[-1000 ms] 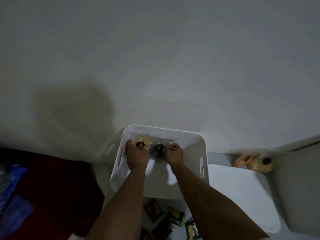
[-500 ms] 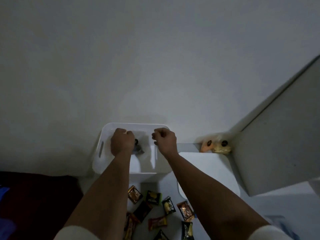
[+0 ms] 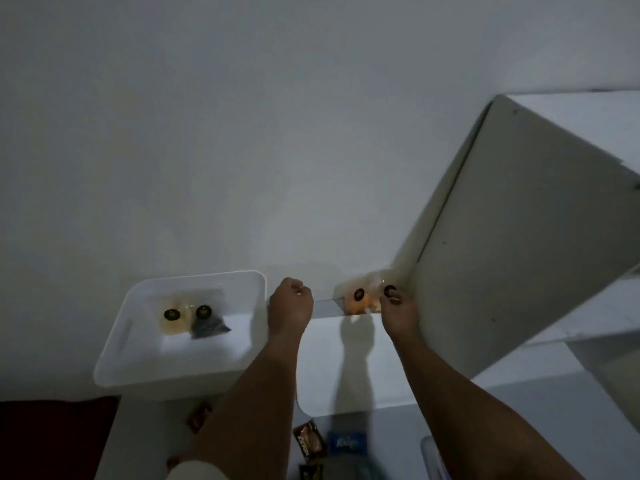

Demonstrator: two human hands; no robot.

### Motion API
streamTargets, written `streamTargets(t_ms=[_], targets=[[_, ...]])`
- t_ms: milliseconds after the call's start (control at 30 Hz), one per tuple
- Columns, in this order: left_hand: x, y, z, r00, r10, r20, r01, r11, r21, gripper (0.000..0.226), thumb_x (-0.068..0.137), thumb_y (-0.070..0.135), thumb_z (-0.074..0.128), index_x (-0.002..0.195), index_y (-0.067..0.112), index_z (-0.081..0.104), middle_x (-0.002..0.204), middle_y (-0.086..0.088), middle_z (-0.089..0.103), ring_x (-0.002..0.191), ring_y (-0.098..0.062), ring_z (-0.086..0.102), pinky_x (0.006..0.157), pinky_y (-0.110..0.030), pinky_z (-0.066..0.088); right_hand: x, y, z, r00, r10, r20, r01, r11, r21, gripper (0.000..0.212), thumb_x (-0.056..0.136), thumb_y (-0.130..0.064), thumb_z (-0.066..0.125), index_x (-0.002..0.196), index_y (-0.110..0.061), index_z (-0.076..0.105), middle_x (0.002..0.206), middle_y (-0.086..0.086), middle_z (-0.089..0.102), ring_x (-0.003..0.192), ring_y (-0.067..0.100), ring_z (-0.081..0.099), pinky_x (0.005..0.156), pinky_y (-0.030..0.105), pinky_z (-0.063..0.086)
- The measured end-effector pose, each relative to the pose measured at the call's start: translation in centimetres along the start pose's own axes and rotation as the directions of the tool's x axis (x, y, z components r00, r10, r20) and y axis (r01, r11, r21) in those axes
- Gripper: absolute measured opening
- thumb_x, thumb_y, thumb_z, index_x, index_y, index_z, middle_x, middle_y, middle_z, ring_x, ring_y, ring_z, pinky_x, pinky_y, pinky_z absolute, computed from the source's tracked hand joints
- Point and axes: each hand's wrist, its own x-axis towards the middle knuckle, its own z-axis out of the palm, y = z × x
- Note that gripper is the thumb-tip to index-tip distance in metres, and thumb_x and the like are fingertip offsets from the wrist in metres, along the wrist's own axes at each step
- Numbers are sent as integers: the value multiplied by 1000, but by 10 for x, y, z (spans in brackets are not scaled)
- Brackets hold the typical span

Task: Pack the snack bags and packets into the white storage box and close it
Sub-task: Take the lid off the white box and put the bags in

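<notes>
The white storage box stands open at the left. Two snack bags lie in it: a yellow one and a dark one, each with a round black label. My left hand is a loose fist just right of the box, holding nothing. By the wall lie an orange snack bag and a clear one. My right hand has its fingers curled on the clear bag's lower edge. The white lid lies flat between my forearms.
Small snack packets and a blue packet lie on the white table near its front edge. A tall white cabinet panel rises close on the right. A dark red surface is at the lower left.
Both hands have left the box, where two bags now lie, and moved right. The right hand has reached the bags by the wall. The view has shifted right.
</notes>
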Motion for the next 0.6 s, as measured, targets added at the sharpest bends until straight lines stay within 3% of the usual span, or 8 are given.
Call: streamTargets(t_ms=[133,233,300,367,467,600], targets=[[-6,2,57,994,-30,109,24,998,59,38,95,26,61,132,18,61,133,-5,65,122,-25,61,97,-29,44,45,25,-23,993,112,25,-111,993,-43,45,94,-23,64,133,0,59,132,22,63,123,38,57,92,34,42],[3,-1,93,982,-57,181,35,992,122,50,94,25,65,141,14,53,141,-11,59,129,-29,56,106,-34,43,82,41,-21,983,180,40,-175,980,-98,47,94,-29,60,131,0,55,133,23,59,121,38,56,87,32,40],[12,-3,114,974,-79,212,43,984,172,56,94,24,65,146,11,48,147,-13,54,134,-29,52,110,-35,40,103,46,-16,972,232,41,-228,970,-82,56,95,-29,59,143,-4,47,146,20,51,132,37,50,100,35,41],[21,-7,134,969,-103,224,58,978,198,52,96,21,63,144,6,50,146,-10,53,134,-28,50,103,-27,37,120,49,-10,970,241,18,-239,968,-75,65,95,-31,63,149,-4,41,154,18,44,140,35,44,111,38,37],[35,-11,155,968,-113,223,64,974,216,32,96,18,61,125,4,62,113,-5,59,122,-28,57,83,-20,30,142,55,2,979,204,27,-202,978,-52,71,90,-34,70,148,-3,44,151,17,48,139,35,46,114,42,39],[57,-15,175,976,-121,182,84,977,198,31,98,23,60,127,14,66,121,-3,68,116,-25,64,87,-24,45,167,66,17,990,140,3,-139,988,-62,61,86,-32,73,138,-4,55,137,15,61,127,33,57,105,41,47]])
